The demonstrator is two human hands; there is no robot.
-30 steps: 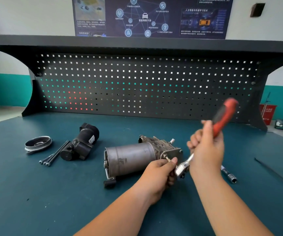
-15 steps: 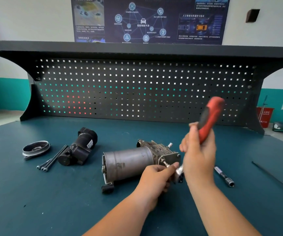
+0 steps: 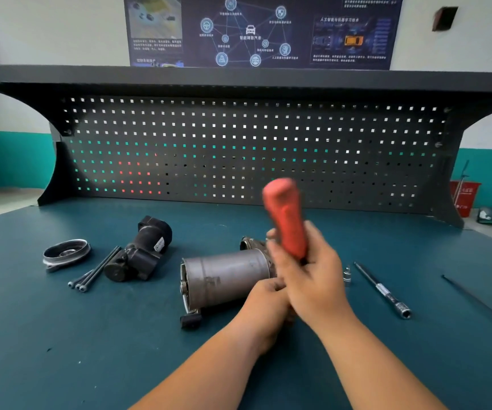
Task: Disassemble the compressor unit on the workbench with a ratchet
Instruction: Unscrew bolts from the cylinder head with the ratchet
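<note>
The compressor unit [image 3: 227,278], a grey metal cylinder with a cast head at its right end, lies on its side in the middle of the blue bench top. My right hand [image 3: 312,276] grips the red handle of the ratchet [image 3: 286,217], which stands nearly upright and blurred in front of the compressor's head. The ratchet's head is hidden behind my hands. My left hand [image 3: 268,303] is tucked under my right one against the compressor's right end; what its fingers hold is hidden.
To the left lie a black motor part [image 3: 141,253], long bolts [image 3: 96,270] and a round metal cover [image 3: 65,253]. On the right are a small socket [image 3: 346,273], an extension bar [image 3: 382,291] and a thin dark rod [image 3: 478,303]. A pegboard [image 3: 253,149] backs the bench.
The ratchet handle has swung leftward from a right-leaning tilt to almost upright. My right hand moved left with it and now covers my left hand's fingers and the compressor's head.
</note>
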